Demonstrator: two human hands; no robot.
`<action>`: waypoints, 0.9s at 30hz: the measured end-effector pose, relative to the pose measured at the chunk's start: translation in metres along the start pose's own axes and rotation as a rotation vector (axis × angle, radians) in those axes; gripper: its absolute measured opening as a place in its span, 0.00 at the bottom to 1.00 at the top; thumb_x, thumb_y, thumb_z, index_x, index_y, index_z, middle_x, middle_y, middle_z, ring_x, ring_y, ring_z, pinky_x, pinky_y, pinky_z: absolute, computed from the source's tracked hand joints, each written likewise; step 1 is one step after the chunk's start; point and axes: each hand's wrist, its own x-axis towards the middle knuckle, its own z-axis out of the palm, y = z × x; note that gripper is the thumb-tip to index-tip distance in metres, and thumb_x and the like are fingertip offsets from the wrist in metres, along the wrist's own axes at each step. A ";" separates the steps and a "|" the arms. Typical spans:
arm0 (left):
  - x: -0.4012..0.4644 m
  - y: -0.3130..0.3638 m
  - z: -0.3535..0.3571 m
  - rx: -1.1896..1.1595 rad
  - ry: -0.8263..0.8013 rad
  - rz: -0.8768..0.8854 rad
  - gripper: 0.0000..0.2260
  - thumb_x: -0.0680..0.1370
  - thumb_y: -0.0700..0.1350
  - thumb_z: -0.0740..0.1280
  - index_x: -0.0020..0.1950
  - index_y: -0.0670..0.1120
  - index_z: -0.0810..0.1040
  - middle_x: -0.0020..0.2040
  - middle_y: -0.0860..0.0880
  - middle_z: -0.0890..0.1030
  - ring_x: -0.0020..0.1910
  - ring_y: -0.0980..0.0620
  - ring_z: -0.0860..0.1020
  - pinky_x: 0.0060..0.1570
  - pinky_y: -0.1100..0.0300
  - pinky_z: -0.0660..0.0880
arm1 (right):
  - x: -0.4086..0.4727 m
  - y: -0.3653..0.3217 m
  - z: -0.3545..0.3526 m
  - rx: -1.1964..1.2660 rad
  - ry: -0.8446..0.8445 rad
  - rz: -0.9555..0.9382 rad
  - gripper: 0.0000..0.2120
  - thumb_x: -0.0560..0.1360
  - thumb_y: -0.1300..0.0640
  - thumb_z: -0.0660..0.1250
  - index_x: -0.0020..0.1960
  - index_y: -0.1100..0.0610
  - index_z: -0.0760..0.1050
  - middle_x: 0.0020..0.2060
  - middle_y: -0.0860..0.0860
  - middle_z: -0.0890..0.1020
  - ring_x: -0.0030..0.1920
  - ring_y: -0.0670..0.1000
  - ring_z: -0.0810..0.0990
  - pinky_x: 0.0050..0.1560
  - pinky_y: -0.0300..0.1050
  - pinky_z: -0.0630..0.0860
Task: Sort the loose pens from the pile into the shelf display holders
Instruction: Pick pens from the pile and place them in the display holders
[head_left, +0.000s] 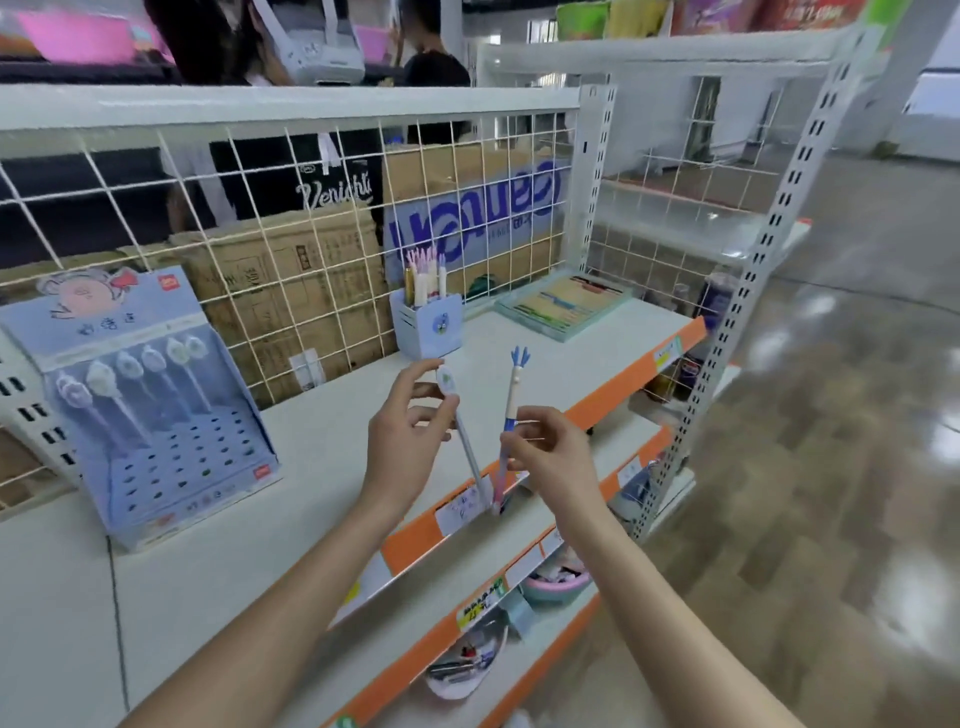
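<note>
My left hand (402, 436) pinches a white pen with a round animal-shaped top (448, 382), its barrel slanting down to the right. My right hand (550, 447) pinches a pen with a blue claw-shaped top (515, 387), held nearly upright. Both hands hover above the white shelf (332, 431), close together. A slanted blue display stand (156, 415) on the left holds several white-topped pens in its upper holes. A small blue cup holder (428, 325) behind my hands contains several pens with pink claw tops.
A flat box of pencils (563, 306) lies at the shelf's right end. White wire mesh (260, 208) backs the shelf, with cardboard boxes and a person behind it. Lower shelves with orange edges (493, 597) hold bowls of small items. The aisle floor lies to the right.
</note>
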 end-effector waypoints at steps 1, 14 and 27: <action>0.012 -0.003 0.006 -0.003 0.000 0.012 0.16 0.76 0.38 0.67 0.57 0.56 0.73 0.45 0.49 0.78 0.36 0.57 0.80 0.37 0.65 0.77 | 0.014 0.000 -0.002 0.000 -0.009 0.000 0.09 0.74 0.67 0.66 0.52 0.58 0.74 0.35 0.51 0.77 0.37 0.48 0.77 0.39 0.39 0.79; 0.184 -0.037 -0.001 0.117 0.252 0.043 0.15 0.77 0.38 0.67 0.61 0.50 0.71 0.51 0.58 0.77 0.40 0.66 0.79 0.40 0.69 0.76 | 0.223 -0.028 0.023 -0.020 -0.110 -0.051 0.10 0.72 0.70 0.65 0.53 0.63 0.74 0.36 0.53 0.77 0.35 0.48 0.78 0.37 0.40 0.80; 0.223 -0.046 -0.006 0.243 0.476 -0.005 0.15 0.77 0.39 0.67 0.60 0.54 0.71 0.50 0.54 0.77 0.44 0.48 0.81 0.47 0.54 0.78 | 0.310 -0.035 0.048 0.123 -0.216 -0.109 0.04 0.75 0.66 0.65 0.47 0.59 0.72 0.34 0.51 0.79 0.35 0.46 0.81 0.40 0.38 0.79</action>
